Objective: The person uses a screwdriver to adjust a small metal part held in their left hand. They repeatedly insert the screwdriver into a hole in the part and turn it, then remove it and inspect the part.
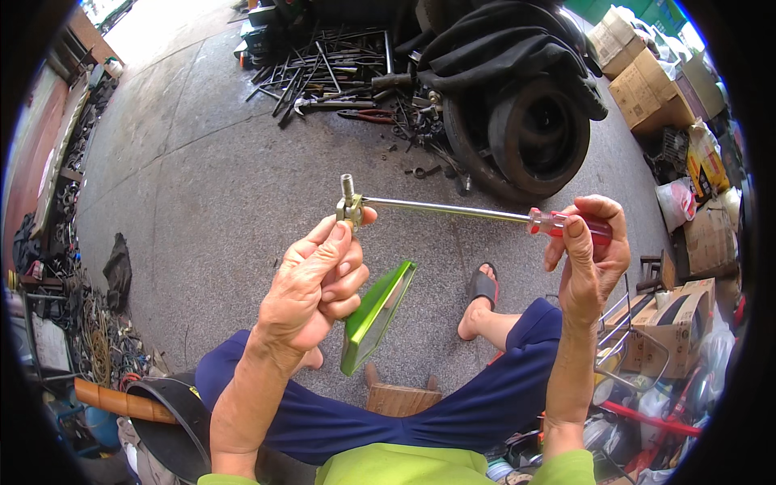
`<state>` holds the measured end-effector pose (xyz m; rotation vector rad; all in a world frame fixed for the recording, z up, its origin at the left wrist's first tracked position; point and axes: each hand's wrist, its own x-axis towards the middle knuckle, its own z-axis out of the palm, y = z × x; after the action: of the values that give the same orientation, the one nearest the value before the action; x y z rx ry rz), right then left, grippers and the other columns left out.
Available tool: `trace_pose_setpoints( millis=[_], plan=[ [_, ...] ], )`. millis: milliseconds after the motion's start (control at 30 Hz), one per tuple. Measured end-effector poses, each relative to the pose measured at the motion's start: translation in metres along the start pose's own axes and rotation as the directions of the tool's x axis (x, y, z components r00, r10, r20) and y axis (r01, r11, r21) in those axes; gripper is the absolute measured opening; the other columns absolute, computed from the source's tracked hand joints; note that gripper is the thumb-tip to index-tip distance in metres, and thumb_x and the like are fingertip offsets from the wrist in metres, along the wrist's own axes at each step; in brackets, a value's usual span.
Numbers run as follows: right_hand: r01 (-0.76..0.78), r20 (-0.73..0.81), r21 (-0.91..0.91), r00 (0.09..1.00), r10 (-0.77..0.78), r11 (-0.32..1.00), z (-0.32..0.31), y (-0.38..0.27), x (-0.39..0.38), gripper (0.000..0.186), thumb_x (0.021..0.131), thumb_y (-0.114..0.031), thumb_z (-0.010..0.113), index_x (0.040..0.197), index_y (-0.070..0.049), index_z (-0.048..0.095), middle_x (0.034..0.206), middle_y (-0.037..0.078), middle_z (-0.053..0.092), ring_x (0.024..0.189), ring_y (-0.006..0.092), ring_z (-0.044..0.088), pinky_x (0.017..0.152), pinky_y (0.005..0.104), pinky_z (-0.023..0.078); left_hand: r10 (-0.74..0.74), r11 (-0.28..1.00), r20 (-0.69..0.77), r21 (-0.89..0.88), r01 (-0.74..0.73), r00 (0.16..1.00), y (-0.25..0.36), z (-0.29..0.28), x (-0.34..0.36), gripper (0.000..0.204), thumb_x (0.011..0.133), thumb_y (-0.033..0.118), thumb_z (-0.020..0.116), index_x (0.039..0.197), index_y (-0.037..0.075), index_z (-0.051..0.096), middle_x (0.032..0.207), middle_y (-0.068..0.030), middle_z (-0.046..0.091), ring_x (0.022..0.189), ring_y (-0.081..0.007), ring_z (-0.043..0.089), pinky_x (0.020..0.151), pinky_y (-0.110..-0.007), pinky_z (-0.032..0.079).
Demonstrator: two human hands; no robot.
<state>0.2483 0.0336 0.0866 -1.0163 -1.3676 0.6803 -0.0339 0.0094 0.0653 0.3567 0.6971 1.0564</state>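
Note:
My left hand [315, 275] is closed, its thumb and fingers pinching a small brass-coloured metal fitting [349, 212] with a threaded stud pointing up. A flat, bright green-rimmed rectangular piece [378, 315], resembling a rearview mirror, hangs tilted just below that hand. Whether it joins the fitting is hidden behind my fingers. In my right hand [594, 250] is a screwdriver [453, 209] with a clear red handle and a long steel shaft. The shaft lies almost level, and its tip meets the fitting's right side.
Black tyres [540, 133] stand at the back right, beside a heap of hand tools [331, 73] on the concrete floor. Cardboard boxes [647, 89] and bags line the right side. A small wooden stool [402, 399] is between my legs, and a black bucket [174, 428] stands at the lower left.

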Motion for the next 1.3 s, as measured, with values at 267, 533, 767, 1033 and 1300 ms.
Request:
trace_pose_setpoints(
  millis=[267,533,767,1033,1300],
  plan=[
    [-0.053,-0.342,0.021,0.938,0.057,0.998,-0.004,-0.002,0.005,0.013,0.090,-0.012,0.057,0.097,-0.001,0.053,0.073,0.007,0.061,0.051,0.0083,0.053,0.050,0.0198,0.045,0.219,0.938,-0.199,0.311,-0.151,0.955,-0.004,-0.001,0.006,0.028,0.100,0.021,0.052,0.122,0.003,0.054,0.066,0.0059,0.037,0.049,-0.0009,0.029,0.040,-0.019,0.021],
    [0.108,-0.073,-0.155,0.990,-0.120,0.982,0.032,0.000,-0.021,0.013,0.088,0.001,0.046,0.101,0.001,0.048,0.072,0.006,0.059,0.059,0.0087,0.055,0.055,0.0224,0.048,0.314,0.688,0.106,0.659,-0.303,0.943,-0.042,0.011,0.001,0.035,0.095,0.013,0.061,0.125,-0.003,0.055,0.091,0.0035,0.057,0.076,-0.0013,0.048,0.067,-0.017,0.041],
    [0.395,0.380,-0.325,0.887,-0.264,0.859,0.058,-0.005,-0.027,0.031,0.080,-0.005,0.075,0.108,0.003,0.064,0.078,0.006,0.060,0.051,0.0063,0.050,0.043,0.0201,0.040,0.328,0.639,0.157,0.690,-0.341,0.932,-0.050,0.012,0.001,0.032,0.093,0.014,0.064,0.121,-0.001,0.058,0.085,0.0013,0.060,0.072,-0.0028,0.049,0.062,-0.019,0.043],
    [0.381,0.430,-0.283,0.871,-0.239,0.880,0.064,-0.003,-0.028,0.023,0.076,-0.003,0.075,0.095,0.000,0.062,0.079,0.010,0.062,0.055,0.0197,0.062,0.045,0.0283,0.050,0.311,0.668,0.129,0.676,-0.313,0.942,-0.045,0.017,-0.004,0.030,0.093,0.012,0.064,0.119,-0.002,0.059,0.089,0.0019,0.060,0.077,-0.0014,0.050,0.065,-0.017,0.042],
    [0.294,0.301,-0.263,0.930,-0.212,0.919,0.056,-0.012,-0.022,0.016,0.083,-0.005,0.071,0.096,0.000,0.064,0.074,0.006,0.063,0.056,0.0134,0.060,0.045,0.0261,0.048,-0.109,0.973,0.089,0.212,0.088,0.990,-0.026,0.012,-0.006,0.029,0.098,0.023,0.058,0.117,0.002,0.058,0.072,0.0071,0.046,0.058,0.0017,0.037,0.050,-0.016,0.028]
  ],
)
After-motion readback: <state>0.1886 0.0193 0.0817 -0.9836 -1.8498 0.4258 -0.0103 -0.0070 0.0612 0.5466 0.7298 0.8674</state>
